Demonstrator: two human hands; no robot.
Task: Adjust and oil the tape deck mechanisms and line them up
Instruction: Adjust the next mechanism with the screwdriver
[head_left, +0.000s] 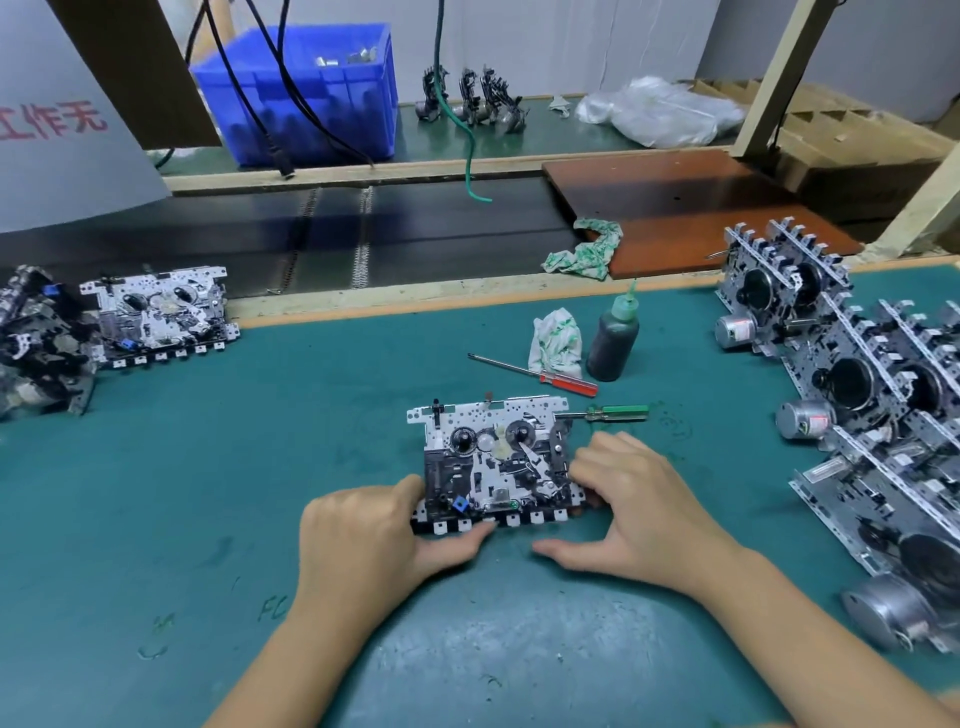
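Both hands grip the silver-and-black metal tape deck mechanism lying flat at the middle of the green-matted desk, the left hand curled round its near-left corner, the right hand round its right edge, thumb spread.

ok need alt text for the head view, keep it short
Both hands, left hand and right hand, grip a tape deck mechanism flat on a green mat. Behind it lie two screwdrivers and an oil bottle; more mechanisms stand in a row at right.
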